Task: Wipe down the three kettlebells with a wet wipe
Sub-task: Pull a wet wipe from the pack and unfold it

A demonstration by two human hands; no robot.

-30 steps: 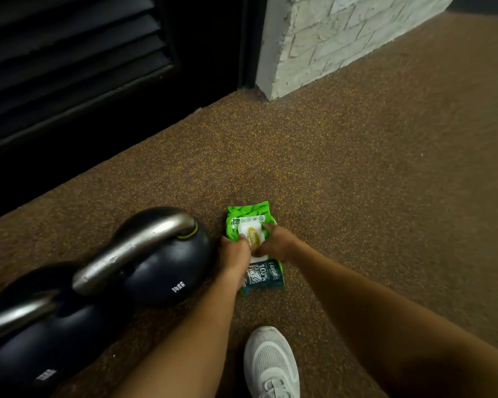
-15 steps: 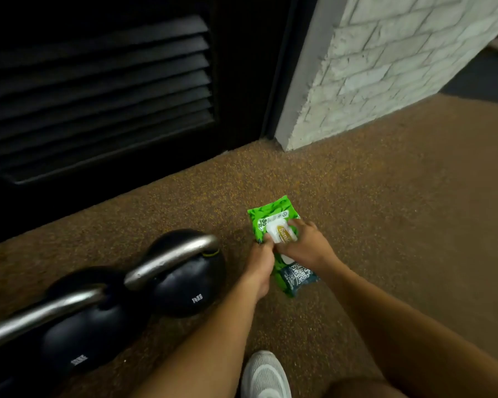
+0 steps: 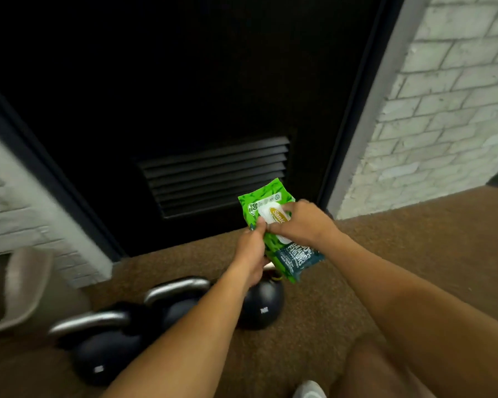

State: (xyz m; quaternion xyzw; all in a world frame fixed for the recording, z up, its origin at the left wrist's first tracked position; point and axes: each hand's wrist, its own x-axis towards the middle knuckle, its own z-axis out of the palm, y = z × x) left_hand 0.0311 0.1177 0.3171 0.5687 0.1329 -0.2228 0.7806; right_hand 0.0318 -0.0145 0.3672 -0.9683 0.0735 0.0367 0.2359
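Observation:
A green pack of wet wipes (image 3: 282, 254) is lifted off the floor, held between both hands. My left hand (image 3: 252, 251) grips its left edge from below. My right hand (image 3: 302, 222) lies over the top, fingers at the white flap label. Two black kettlebells with steel handles show on the floor below: one (image 3: 263, 305) partly under my left forearm, another (image 3: 104, 349) further left. A handle (image 3: 176, 288) between them marks a kettlebell whose body is mostly hidden.
A black door with a louvred vent (image 3: 213, 173) stands straight ahead. White brick walls (image 3: 443, 110) flank it on both sides. A pale chair seat (image 3: 18, 291) sits at the left edge. Brown speckled floor (image 3: 414, 248) spreads to the right. My white shoe (image 3: 309, 390) shows at the bottom.
The wipes pack has come up off the floor in both hands, and my view has risen so the whole door and the chair show.

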